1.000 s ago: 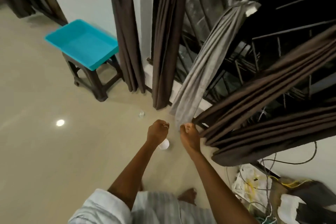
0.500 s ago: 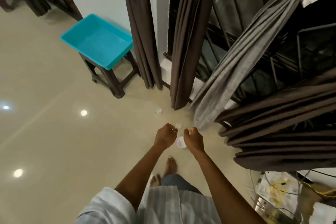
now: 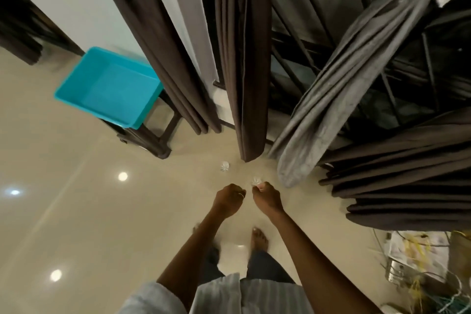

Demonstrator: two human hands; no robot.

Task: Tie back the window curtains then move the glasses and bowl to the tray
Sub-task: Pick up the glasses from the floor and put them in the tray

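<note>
Both hands low over the floor, just this side of the grey curtain [image 3: 339, 99], which is already bunched and tied high up. Left hand [image 3: 228, 199] curled shut, nothing visible in it. Right hand [image 3: 267, 197] curled too; a small clear glass [image 3: 255, 181] sits at its fingertips, but I cannot tell if it's gripped or merely behind them. Likely set up for the pickup. Count: two glasses, second glass [image 3: 224, 166] on the floor left of the curtain. One teal tray [image 3: 76, 95] on a stool [image 3: 153, 139], further left. Bowl not visible.
</note>
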